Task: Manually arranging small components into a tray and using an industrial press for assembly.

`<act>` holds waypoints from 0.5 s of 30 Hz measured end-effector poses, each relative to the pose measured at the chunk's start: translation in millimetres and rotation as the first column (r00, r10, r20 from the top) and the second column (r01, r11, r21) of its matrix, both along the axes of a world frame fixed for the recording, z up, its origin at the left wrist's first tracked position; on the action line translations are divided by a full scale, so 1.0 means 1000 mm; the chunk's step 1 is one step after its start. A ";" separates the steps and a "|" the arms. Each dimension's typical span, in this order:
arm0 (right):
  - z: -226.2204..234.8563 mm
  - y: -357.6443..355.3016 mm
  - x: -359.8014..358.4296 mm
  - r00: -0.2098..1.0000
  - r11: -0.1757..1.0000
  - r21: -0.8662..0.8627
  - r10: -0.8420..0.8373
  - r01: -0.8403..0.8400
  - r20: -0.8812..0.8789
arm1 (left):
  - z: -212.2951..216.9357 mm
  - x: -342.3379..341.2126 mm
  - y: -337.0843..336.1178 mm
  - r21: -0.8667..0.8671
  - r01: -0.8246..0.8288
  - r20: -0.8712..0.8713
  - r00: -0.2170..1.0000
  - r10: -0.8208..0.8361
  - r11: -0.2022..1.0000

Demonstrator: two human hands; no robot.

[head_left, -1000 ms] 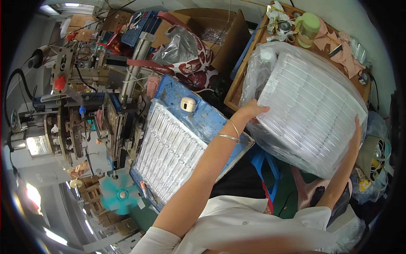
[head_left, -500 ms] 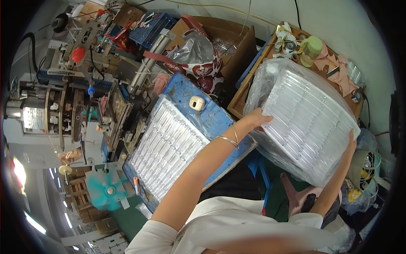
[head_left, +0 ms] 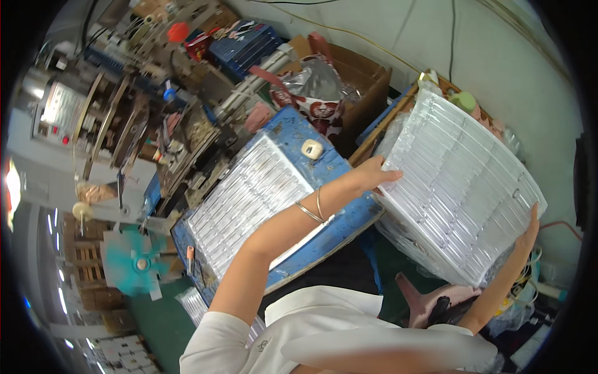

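Head view, taken from the left, showed us a metal machine [head_left: 112, 118] with a red knob [head_left: 178, 32], and below it a teal fan [head_left: 142, 264] with blurred blades. Next came a small orange object [head_left: 190, 254] at the near left part of the blue worktop [head_left: 289, 128], where many clear tubes [head_left: 249, 193] lay in close rows. Above them, past the worktop, sat a blue basket [head_left: 244, 47]. A small cream case [head_left: 311, 148] rested on the worktop's far part, with a patterned bag [head_left: 317, 96] and an open cardboard box [head_left: 372, 103] behind it.

Our left hand [head_left: 379, 174], with bangles [head_left: 321, 206] on its wrist, gripped the left edge of a block of clear plastic tubes [head_left: 464, 187], thumb on top. This block stood tilted to the right of the worktop, in front of a wooden table [head_left: 386, 126]; we could not tell whether it rested on anything. A green cup [head_left: 463, 101] showed just beyond its upper edge. Our right hand [head_left: 528, 232] held the block's right edge, fingers stretched along it.
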State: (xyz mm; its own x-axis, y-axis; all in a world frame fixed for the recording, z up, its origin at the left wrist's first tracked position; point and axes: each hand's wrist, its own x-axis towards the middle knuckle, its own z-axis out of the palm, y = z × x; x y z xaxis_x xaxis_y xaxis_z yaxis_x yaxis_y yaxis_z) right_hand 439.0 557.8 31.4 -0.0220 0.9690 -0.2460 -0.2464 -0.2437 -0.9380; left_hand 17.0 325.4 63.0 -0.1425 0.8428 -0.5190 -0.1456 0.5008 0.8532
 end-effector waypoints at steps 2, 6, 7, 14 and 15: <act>0.009 0.009 -0.006 0.987 0.992 0.010 0.124 -0.124 -0.102 | 0.024 -0.009 -0.019 0.036 -0.035 -0.018 0.999 0.036 0.999; 0.060 0.007 -0.039 0.920 0.948 -0.086 0.271 -0.306 -0.283 | 0.064 -0.021 -0.078 0.128 -0.107 -0.053 0.992 0.115 0.986; 0.074 0.000 -0.051 0.902 0.933 -0.062 0.324 -0.355 -0.286 | 0.071 -0.022 -0.097 0.166 -0.108 -0.057 0.991 0.118 0.980; 0.136 -0.079 -0.213 0.774 0.803 0.039 0.585 -0.594 -0.241 | 0.097 -0.024 -0.260 0.262 -0.391 -0.147 0.887 0.437 0.882; 0.142 -0.095 -0.249 0.732 0.754 -0.053 0.615 -0.655 -0.292 | 0.100 -0.019 -0.287 0.245 -0.484 -0.172 0.831 0.528 0.840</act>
